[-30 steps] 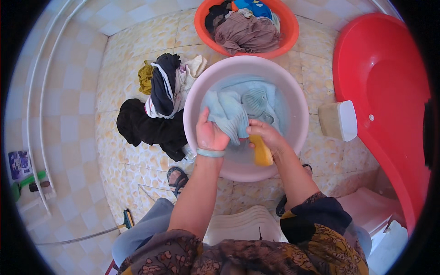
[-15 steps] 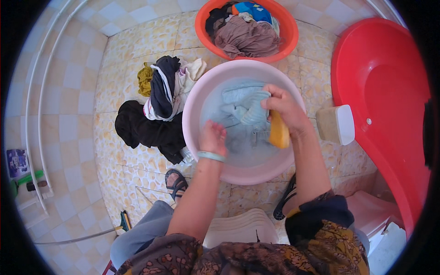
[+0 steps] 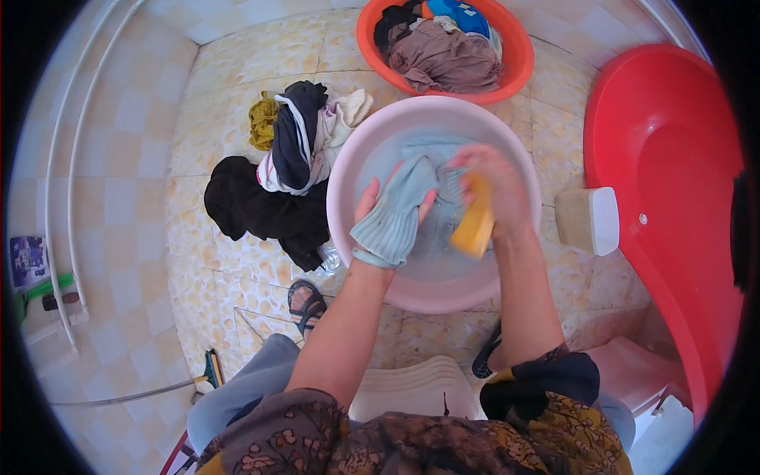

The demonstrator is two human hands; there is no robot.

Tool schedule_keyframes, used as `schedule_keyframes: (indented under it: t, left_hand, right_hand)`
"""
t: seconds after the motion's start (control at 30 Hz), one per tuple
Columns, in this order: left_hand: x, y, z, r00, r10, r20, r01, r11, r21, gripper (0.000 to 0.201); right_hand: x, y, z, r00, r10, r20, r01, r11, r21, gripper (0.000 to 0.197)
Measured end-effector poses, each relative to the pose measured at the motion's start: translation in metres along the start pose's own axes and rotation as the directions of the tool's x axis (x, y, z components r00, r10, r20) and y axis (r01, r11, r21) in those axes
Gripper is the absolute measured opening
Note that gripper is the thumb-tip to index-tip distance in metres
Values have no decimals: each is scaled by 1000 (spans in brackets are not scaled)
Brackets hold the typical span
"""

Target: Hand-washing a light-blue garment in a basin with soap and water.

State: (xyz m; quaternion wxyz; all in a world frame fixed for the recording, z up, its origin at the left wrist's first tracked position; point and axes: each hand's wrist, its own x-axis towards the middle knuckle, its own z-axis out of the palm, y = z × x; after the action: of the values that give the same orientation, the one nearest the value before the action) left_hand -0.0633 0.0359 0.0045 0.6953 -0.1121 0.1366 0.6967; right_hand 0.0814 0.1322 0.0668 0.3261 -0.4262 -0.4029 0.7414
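Both the left hand (image 3: pixel 367 199) and the right hand (image 3: pixel 492 180) were over the pink basin (image 3: pixel 443 299), near the centre of the frame. The left hand was loosely spread, seemingly palm up, beneath the ribbed end of a pale blue knit (image 3: pixel 398 212). Its thumb showed at the left of the cloth and some fingers at the right; the palm was covered. It bore the cloth without clenching it, as far as could be seen. The rest of the knit ran into the cloudy water (image 3: pixel 447 257) in the upper part of the basin.

The right hand, blurred, was closed around a yellow bar (image 3: pixel 473 228), which stuck out below its fingers, tilted over the water. Whether its fingertips touched the knit could not be told.

A pale wristband (image 3: pixel 374 260) circled the left wrist, partly under the cloth. An orange tub (image 3: pixel 522 55) of clothes stood at the top of the frame. Left of the basin lay a black garment (image 3: pixel 257 204), with a dark garment (image 3: pixel 299 146) and an olive cloth (image 3: pixel 263 123) above it. A red tub (image 3: pixel 673 158) filled the right side, with a container (image 3: pixel 576 222) just beside it.
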Motion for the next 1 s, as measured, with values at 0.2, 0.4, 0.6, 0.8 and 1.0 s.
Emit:
schedule_keyframes:
  t: [0.2, 0.4, 0.6, 0.8, 1.0]
  left_hand:
    - [-1, -21, 8, 998, -41, 39, 44, 995, -85, 53]
    - [-9, -33, -19, 993, 117, 16, -116, 990, -80, 42]
    - [1, -33, -11, 980, 18, -196, 9, 991, 134, 40]
    - [0, -36, -33, 988, -22, -151, 36, 995, 92, 44]
    - [-5, -19, -15, 989, -97, -114, 111, 986, 120, 53]
  right_hand:
    - [2, 42, 37, 867, -482, 126, 437, 613, -658, 35]
    - [2, 75, 50, 854, -320, 410, 481, 183, -858, 40]
    - [19, 64, 55, 975, -183, 124, 160, 198, -967, 34]
    - [41, 55, 46, 960, -279, -24, 71, 326, -943, 27]
    - [68, 49, 9, 978, -177, -111, 34, 660, -751, 30]
